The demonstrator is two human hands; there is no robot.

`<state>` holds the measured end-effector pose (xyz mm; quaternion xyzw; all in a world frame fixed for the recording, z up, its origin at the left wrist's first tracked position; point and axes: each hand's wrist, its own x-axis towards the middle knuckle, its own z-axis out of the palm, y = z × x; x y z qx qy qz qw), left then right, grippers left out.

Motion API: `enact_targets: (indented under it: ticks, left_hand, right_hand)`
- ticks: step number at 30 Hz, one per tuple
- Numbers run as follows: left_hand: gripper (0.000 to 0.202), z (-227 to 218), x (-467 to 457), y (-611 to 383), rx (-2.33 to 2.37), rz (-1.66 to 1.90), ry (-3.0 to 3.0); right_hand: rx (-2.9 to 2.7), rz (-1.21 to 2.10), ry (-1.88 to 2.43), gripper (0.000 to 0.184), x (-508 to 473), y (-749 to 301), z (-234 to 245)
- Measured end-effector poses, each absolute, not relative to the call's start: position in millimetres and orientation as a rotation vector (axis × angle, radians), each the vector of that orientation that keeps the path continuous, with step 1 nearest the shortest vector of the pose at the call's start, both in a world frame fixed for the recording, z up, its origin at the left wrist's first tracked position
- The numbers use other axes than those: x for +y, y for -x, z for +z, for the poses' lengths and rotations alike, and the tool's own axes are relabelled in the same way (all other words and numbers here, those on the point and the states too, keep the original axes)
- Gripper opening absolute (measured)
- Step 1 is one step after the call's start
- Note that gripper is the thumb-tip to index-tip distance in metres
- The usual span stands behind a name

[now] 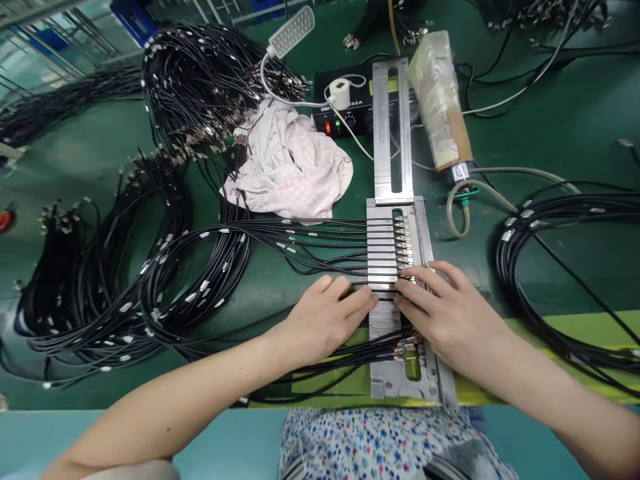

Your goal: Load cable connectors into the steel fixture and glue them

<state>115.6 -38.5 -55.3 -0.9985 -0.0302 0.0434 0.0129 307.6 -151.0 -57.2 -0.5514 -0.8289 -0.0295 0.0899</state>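
- black cables (345,241) lie side by side across a metal plate (381,320), running in from the left, with their metal ends (403,241) lined up at the slot on the plate's right part.
- left hand (325,313) is at the plate's left edge, its fingers bent over a cable near the lower end of the row; whether they are clamped on it, i cannot tell.
- right hand (445,313) reaches over the plate's right edge, fingers slightly apart, the tips by the slot just across from the left hand; whether they pinch a cable end, i cannot tell.
- lower bunch of cables (370,348) crosses the plate below both hands, its ends gathered near the right edge.
- slotted metal bar (383,133) stretches from the plate's far end, beside a black box (357,123) with red and green lights lit.
- wrapped tool (437,93) rests to the right of the bar.
- crumpled cloth (300,160) lies left of the box, under the neck of a lamp (293,33).
- coiled cables with white tags sit on the green table (550,147), on the left and on the right.
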Motion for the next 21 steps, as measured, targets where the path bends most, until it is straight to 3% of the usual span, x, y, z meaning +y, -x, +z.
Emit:
enact_targets:
  ticks: [5,11,16,21]
  left_hand:
    - [0.034,-54.8,-50.7,-113.5,-0.221,0.121,3.066]
    - [0.018,-55.8,-67.9,-100.8,-0.485,0.105,3.364]
    - [0.013,-51.5,-72.1,-97.9,-0.618,0.323,3.542]
    - [0.015,-45.7,-62.2,-101.2,-0.742,0.168,3.521]
  right_hand:
    - [-2.467,-0.123,1.611,0.021,-152.8,-308.8,-62.7]
    - [-2.172,0.081,1.468,0.038,-153.7,-332.0,-78.5]
    - [-2.056,0.131,1.464,0.037,-153.9,-337.2,-76.7]
    - [-2.025,0.133,1.487,0.033,-156.0,-338.1,-73.0]
